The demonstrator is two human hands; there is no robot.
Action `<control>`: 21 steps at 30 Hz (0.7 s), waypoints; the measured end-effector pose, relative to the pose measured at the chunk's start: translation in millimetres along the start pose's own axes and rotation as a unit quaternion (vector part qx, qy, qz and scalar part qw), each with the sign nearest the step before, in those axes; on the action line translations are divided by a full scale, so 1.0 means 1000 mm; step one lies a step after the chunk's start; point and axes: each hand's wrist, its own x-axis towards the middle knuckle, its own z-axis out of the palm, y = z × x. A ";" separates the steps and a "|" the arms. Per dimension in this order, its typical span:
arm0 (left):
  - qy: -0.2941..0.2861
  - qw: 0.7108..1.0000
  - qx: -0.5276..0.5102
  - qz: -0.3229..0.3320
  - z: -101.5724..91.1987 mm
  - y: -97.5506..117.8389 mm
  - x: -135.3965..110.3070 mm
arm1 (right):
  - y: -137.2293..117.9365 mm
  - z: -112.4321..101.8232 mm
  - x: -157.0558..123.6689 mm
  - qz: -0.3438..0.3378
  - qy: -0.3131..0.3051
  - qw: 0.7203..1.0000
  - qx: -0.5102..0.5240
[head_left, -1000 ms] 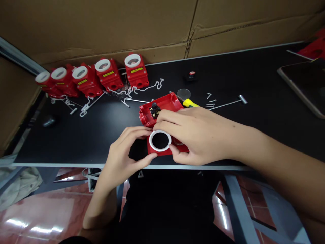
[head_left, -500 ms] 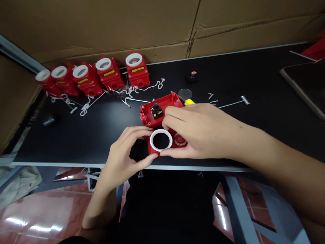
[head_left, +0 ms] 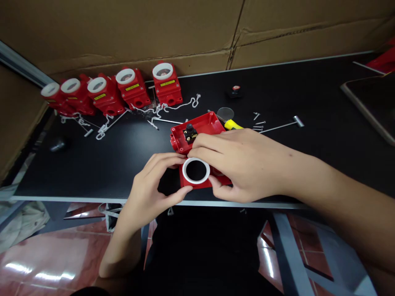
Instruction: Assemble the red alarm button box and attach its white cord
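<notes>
Near the table's front edge lies a red cover [head_left: 203, 183] with a white threaded ring [head_left: 184, 174] seated on its left part. My left hand [head_left: 154, 176] grips the cover's left side, fingers behind and thumb in front. My right hand [head_left: 237, 164] curls around the ring's right side, fingertips at its back rim and thumb at its front right, hiding much of the cover. Just behind, an open red box [head_left: 205, 123] holds a black switch block [head_left: 190, 133] with brass terminals.
Several finished-looking red boxes [head_left: 168, 87] with white rings stand at the back left, white cords before them. A yellow-handled screwdriver [head_left: 232, 124], a clear disc [head_left: 225, 113], screws [head_left: 258, 123], a small metal hammer [head_left: 298, 121] and a black part [head_left: 235, 92] lie beyond my right hand.
My right hand's fingers have shifted left along the ring's back rim, and its thumb has moved right along the front. My left hand stays in place.
</notes>
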 end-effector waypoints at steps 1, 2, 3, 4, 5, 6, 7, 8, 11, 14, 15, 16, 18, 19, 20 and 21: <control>0.000 1.000 0.004 0.001 0.000 0.000 0.000 | 0.000 0.000 0.000 -0.003 0.010 1.000 -0.003; -0.001 1.000 0.007 0.001 0.000 0.000 0.000 | 0.001 0.001 0.000 -0.007 0.023 1.000 -0.007; -0.001 1.000 0.009 0.002 0.000 0.001 0.000 | 0.001 0.001 0.000 -0.012 0.037 0.999 -0.013; 0.000 1.000 0.010 0.003 0.000 0.001 0.000 | 0.001 0.002 -0.001 -0.019 0.052 0.998 -0.020; -0.001 1.000 0.011 0.004 0.000 0.001 0.000 | 0.002 0.003 -0.001 -0.024 0.068 0.997 -0.029; -0.001 1.000 0.011 0.004 0.000 0.002 0.000 | 0.002 0.004 -0.001 -0.029 0.083 0.995 -0.040; 0.000 1.000 0.011 0.004 0.000 0.002 0.000 | 0.002 0.005 -0.001 -0.032 0.097 0.993 -0.051; -0.001 1.000 0.010 0.005 0.000 0.001 0.000 | 0.002 0.005 -0.001 -0.032 0.109 0.992 -0.062; 0.001 1.000 0.007 0.007 0.000 0.001 0.000 | 0.002 0.008 -0.001 -0.028 0.131 0.987 -0.089; 0.001 1.000 0.007 0.008 0.000 0.000 0.000 | 0.003 0.008 -0.001 -0.022 0.128 0.987 -0.095; 0.000 1.000 0.008 0.008 0.000 0.000 0.000 | 0.003 0.008 -0.001 -0.022 0.125 0.988 -0.092; 0.000 1.000 0.009 0.007 0.000 0.000 0.000 | 0.003 0.007 -0.002 -0.022 0.122 0.989 -0.087; -0.002 1.000 0.011 0.004 0.000 0.000 -0.001 | 0.004 0.006 -0.002 -0.022 0.112 0.991 -0.075; -0.003 1.000 0.013 0.002 0.000 0.000 -0.001 | 0.004 0.005 -0.003 -0.021 0.106 0.992 -0.068; -0.003 1.000 0.014 0.001 0.000 0.000 -0.001 | 0.004 0.004 -0.003 -0.018 0.100 0.993 -0.063; -0.003 1.000 0.015 0.000 0.000 0.000 -0.001 | 0.003 0.003 -0.003 -0.017 0.092 0.994 -0.057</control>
